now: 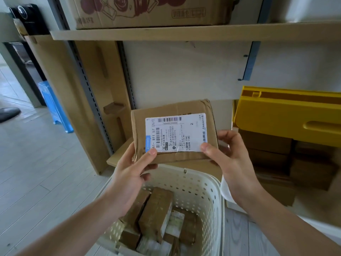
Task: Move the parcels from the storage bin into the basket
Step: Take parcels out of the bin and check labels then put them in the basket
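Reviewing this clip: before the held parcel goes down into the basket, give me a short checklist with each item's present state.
1. Grip: left hand and right hand each pinch a lower corner of the labelled parcel, thumbs on its face. Ok.
2. Position: the parcel is held above the far rim of the white perforated basket, not yet over its middle. Not ok.
3. Room in the basket: parcels in the basket lie below the rim. Ok.
4. Drop path: nothing between parcel and basket opening. Ok.
5. Remaining stock: brown boxes sit under the yellow storage bin; their count cannot be told.
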The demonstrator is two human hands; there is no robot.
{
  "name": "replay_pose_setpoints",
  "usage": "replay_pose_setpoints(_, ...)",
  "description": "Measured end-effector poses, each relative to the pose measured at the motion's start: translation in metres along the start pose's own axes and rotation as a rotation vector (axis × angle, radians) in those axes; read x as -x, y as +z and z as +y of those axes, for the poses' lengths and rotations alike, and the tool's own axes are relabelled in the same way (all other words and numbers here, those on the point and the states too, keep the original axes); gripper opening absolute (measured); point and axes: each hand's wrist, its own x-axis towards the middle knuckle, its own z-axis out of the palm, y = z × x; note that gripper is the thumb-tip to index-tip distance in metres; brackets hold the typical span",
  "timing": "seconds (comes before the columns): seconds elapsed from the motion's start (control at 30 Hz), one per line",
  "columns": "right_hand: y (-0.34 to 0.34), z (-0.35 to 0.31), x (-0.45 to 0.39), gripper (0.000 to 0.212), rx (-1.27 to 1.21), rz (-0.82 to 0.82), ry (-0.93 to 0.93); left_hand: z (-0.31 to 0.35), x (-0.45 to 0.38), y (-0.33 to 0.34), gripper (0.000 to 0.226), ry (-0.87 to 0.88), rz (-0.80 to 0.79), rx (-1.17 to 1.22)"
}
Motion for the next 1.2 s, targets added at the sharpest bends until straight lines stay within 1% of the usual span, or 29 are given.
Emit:
replay_pose_setpoints(0.07,-0.001,0.001,0.001,0.083,0.077,-0.028,0.001,0.002,-0.001,0.002,0.067,0.013,0.080,0.063)
replay_pose_setpoints(0.13,-0.001,0.003,0.003,0.111,0.158,-0.125,0.004,0.003,-0.005,0.003,0.074,0.006,0.137,0.189)
replay_pose_setpoints(0.17,0.000,0.004,0.004,0.121,0.195,-0.177,-0.001,0.004,-0.006,0.004,0.075,0.002,0.146,0.230)
replay_pose_setpoints(0.2,0.002,0.008,0.005,0.125,0.234,-0.215,-0.012,0.004,-0.006,0.006,0.077,-0.003,0.143,0.238)
replay_pose_setpoints(0.23,0.003,0.011,0.006,0.125,0.260,-0.236,-0.022,0.003,-0.006,0.008,0.080,-0.010,0.136,0.214)
replay_pose_setpoints(0.3,0.005,0.013,0.006,0.113,0.256,-0.237,-0.023,0.001,-0.004,0.012,0.083,-0.028,0.118,0.126)
replay_pose_setpoints(0.4,0.004,0.009,0.005,0.072,0.175,-0.200,0.039,0.001,-0.003,0.014,0.075,-0.024,0.119,0.045)
replay_pose_setpoints(0.43,0.003,0.008,0.004,0.061,0.167,-0.196,0.061,0.001,-0.003,0.014,0.071,-0.011,0.127,0.013)
replay_pose_setpoints(0.47,0.001,0.009,0.004,0.053,0.183,-0.194,0.080,0.002,-0.002,0.014,0.068,0.003,0.135,-0.024)
replay_pose_setpoints(0.57,-0.003,0.013,0.002,0.053,0.277,-0.184,0.119,0.002,-0.002,0.016,0.056,0.038,0.152,-0.111)
replay_pose_setpoints(0.63,-0.003,0.014,0.003,0.047,0.337,-0.180,0.098,0.002,-0.002,0.016,0.049,0.040,0.164,-0.128)
replay_pose_setpoints(0.67,-0.001,0.014,0.004,0.047,0.353,-0.175,0.081,0.002,-0.002,0.017,0.047,0.037,0.167,-0.129)
replay_pose_setpoints(0.8,0.007,0.010,0.008,0.045,0.293,-0.126,0.073,0.001,-0.002,0.019,0.032,0.006,0.171,-0.152)
replay_pose_setpoints(0.87,0.008,0.009,0.007,0.044,0.306,-0.113,0.074,0.001,-0.001,0.020,0.026,-0.006,0.174,-0.134)
replay_pose_setpoints(1.03,0.005,0.006,0.004,0.044,0.333,-0.129,0.067,0.001,0.000,0.020,0.024,-0.013,0.165,-0.110)
replay_pose_setpoints(1.2,0.003,0.007,0.004,0.043,0.354,-0.135,0.080,-0.001,-0.002,0.016,0.030,0.000,0.128,-0.129)
